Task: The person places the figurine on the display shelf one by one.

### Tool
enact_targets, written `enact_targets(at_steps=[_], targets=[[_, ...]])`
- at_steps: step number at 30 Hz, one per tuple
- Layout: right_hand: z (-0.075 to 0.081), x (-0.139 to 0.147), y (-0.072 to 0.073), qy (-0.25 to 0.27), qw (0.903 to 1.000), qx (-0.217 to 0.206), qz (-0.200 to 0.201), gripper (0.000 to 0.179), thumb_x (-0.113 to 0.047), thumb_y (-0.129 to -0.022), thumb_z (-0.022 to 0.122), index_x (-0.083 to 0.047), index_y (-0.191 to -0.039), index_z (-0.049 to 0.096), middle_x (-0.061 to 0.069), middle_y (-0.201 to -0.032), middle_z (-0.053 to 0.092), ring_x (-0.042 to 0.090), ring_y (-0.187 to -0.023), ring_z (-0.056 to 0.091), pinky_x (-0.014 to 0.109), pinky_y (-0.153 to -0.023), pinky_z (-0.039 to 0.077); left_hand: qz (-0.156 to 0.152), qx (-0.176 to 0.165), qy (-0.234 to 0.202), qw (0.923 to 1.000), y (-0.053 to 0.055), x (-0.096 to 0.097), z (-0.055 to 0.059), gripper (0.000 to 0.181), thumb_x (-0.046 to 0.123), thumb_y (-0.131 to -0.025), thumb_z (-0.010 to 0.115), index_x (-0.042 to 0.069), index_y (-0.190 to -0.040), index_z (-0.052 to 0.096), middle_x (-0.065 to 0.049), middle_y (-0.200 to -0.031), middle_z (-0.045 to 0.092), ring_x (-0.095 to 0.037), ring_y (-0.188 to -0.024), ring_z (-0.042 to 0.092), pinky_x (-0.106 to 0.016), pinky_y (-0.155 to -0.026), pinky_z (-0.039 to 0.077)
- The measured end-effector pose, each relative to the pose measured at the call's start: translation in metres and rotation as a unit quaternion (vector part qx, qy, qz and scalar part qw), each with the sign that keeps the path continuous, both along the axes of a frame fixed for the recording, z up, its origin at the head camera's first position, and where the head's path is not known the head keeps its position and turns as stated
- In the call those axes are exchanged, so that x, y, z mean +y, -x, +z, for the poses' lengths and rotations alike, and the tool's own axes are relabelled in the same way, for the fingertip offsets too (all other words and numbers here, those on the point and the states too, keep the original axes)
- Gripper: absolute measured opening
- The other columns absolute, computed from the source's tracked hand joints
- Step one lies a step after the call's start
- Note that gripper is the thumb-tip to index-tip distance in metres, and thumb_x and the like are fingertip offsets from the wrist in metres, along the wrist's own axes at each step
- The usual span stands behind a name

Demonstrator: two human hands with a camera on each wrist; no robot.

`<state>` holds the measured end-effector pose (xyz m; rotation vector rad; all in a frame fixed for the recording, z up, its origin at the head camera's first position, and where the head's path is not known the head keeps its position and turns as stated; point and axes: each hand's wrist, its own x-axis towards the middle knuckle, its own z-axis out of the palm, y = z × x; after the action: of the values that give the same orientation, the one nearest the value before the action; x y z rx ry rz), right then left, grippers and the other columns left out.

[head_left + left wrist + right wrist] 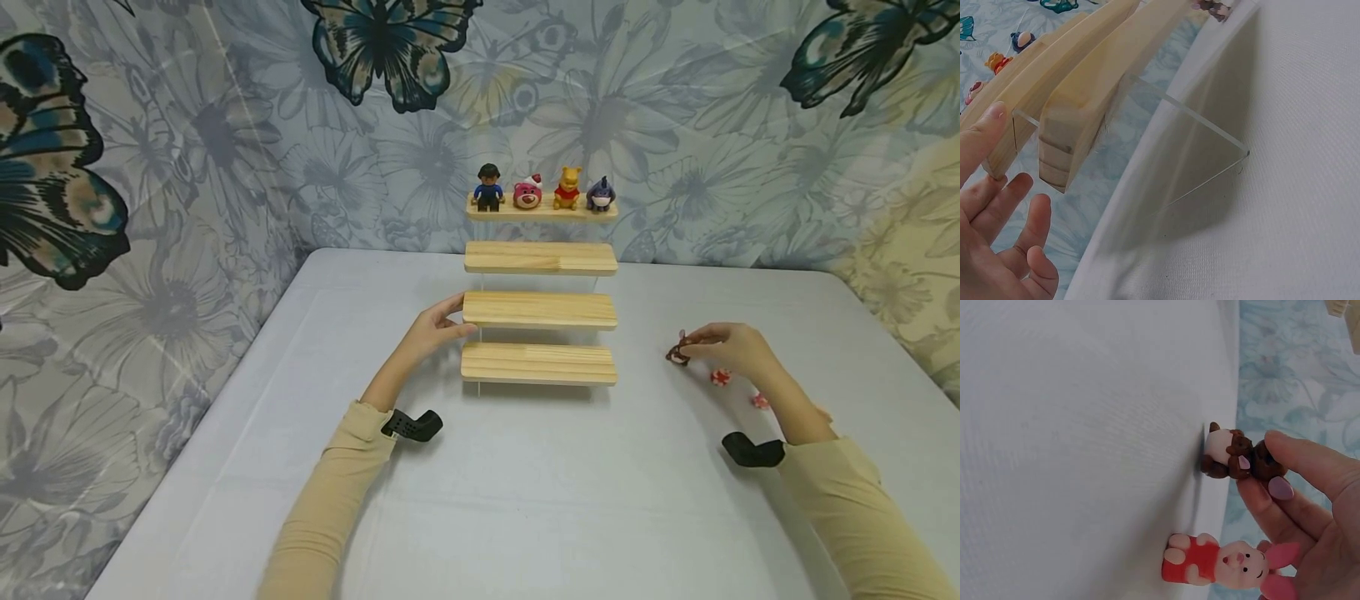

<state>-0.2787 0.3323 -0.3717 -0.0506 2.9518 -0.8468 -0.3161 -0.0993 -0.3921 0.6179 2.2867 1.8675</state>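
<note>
Flowered backdrop (420, 158) meets a white table (487, 492), where a four-tier rack (540, 310) stands, four toys (567, 190) lined along its twelve o'clock shelf (540, 215). At the rack's nine o'clock, the left hand (435, 325) holds the end of the second-lowest shelf (1047, 81) between thumb and fingertips. Between the rack's three and four o'clock, the right hand (735, 346) pinches a brown toy (1241, 450) by its head; whether its feet touch the table is unclear. Piglet (1225, 565) and another red toy (761, 402) stand at its four o'clock, close by the hand and forearm.

A low sweep of that wrist could tip Piglet over. So small a hold on a rounded head could let the brown toy twist or slip. Clear, thin legs (1191, 114) carry the shelves; a tug from the left hand might shift the rack and topple the four toys.
</note>
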Motion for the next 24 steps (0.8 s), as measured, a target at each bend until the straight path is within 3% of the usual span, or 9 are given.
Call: enact_targets(at_steps=[4,6,8,12,13,16,18,21,24], targets=[[0.007,-0.001,-0.001,-0.008,0.9999,0.004,-0.007,0.046,-0.045,-0.067,0.055,-0.007,-0.093,0.056,0.017,-0.091,0.052,0.03,-0.08,0.044,0.044,-0.058,0.033,0.003,0.004,0.002,1.0,0.0,0.0,-0.002,0.07,0.029,-0.068,0.061,0.008,-0.125,0.025,-0.002,-0.114,0.038,-0.019,-0.075,0.049,-0.032,-0.068,0.037],[0.01,0.0,-0.002,-0.004,0.9999,0.005,0.009,0.048,-0.044,-0.07,0.053,-0.003,-0.096,0.054,0.02,-0.096,0.049,0.032,-0.084,0.042,0.042,-0.061,0.033,0.004,0.002,0.003,1.0,0.0,0.0,-0.001,0.07,0.03,-0.068,0.061,0.009,-0.125,0.026,-0.001,-0.114,0.039,-0.019,-0.075,0.049,-0.032,-0.068,0.037],[0.008,0.004,0.001,0.006,1.0,0.003,0.003,0.049,-0.046,-0.069,0.052,-0.006,-0.097,0.054,0.018,-0.098,0.048,0.031,-0.085,0.041,0.042,-0.06,0.033,0.003,0.001,0.001,1.0,-0.001,0.0,0.0,0.069,0.029,-0.068,0.061,0.009,-0.124,0.026,-0.001,-0.114,0.039,-0.019,-0.075,0.049,-0.031,-0.068,0.037],[-0.015,0.024,0.017,0.018,0.9995,0.024,-0.009,0.044,-0.049,-0.068,0.051,-0.016,-0.096,0.054,0.008,-0.097,0.049,0.024,-0.081,0.041,0.039,-0.05,0.035,0.005,0.0,0.004,1.0,-0.001,0.0,0.0,0.069,0.031,-0.067,0.061,0.011,-0.124,0.027,-0.001,-0.114,0.038,-0.019,-0.076,0.048,-0.031,-0.068,0.037],[-0.024,0.032,0.023,0.016,0.999,0.04,-0.016,0.043,-0.051,-0.066,0.052,-0.019,-0.095,0.054,0.004,-0.094,0.05,0.022,-0.077,0.043,0.037,-0.047,0.035,0.002,0.002,0.002,1.0,0.005,0.0,-0.007,0.069,0.032,-0.067,0.061,0.011,-0.124,0.027,-0.003,-0.115,0.038,-0.019,-0.076,0.048,-0.031,-0.068,0.036],[-0.049,0.051,0.04,-0.002,0.9958,0.087,-0.029,0.039,-0.051,-0.064,0.053,-0.026,-0.094,0.054,-0.002,-0.089,0.05,0.019,-0.065,0.043,0.03,-0.041,0.035,0.004,0.003,0.005,1.0,0.007,0.0,-0.009,0.07,0.033,-0.067,0.061,0.011,-0.124,0.027,-0.002,-0.115,0.038,-0.018,-0.076,0.048,-0.032,-0.069,0.036],[-0.057,0.057,0.046,-0.006,0.9936,0.108,-0.033,0.039,-0.051,-0.064,0.053,-0.028,-0.095,0.054,-0.003,-0.087,0.05,0.02,-0.059,0.044,0.028,-0.039,0.034,0.001,0.005,0.003,1.0,0.007,0.0,-0.009,0.07,0.032,-0.067,0.061,0.011,-0.124,0.027,-0.002,-0.115,0.038,-0.018,-0.076,0.048,-0.032,-0.069,0.036],[-0.048,0.048,0.041,0.013,0.9927,0.108,-0.051,0.039,-0.051,-0.064,0.053,-0.028,-0.095,0.054,-0.002,-0.09,0.049,0.018,-0.064,0.042,0.031,-0.037,0.035,0.002,0.004,0.001,1.0,0.001,0.0,-0.001,0.069,0.029,-0.068,0.061,0.009,-0.124,0.027,-0.001,-0.114,0.039,-0.019,-0.076,0.049,-0.031,-0.069,0.036],[-0.019,0.023,0.021,0.064,0.9923,0.09,-0.055,0.04,-0.048,-0.067,0.053,-0.023,-0.098,0.053,0.003,-0.097,0.047,0.021,-0.074,0.042,0.037,-0.041,0.037,0.002,-0.001,0.005,1.0,-0.001,0.0,0.001,0.068,0.029,-0.068,0.061,0.01,-0.124,0.027,0.0,-0.114,0.039,-0.019,-0.076,0.049,-0.03,-0.069,0.036]])
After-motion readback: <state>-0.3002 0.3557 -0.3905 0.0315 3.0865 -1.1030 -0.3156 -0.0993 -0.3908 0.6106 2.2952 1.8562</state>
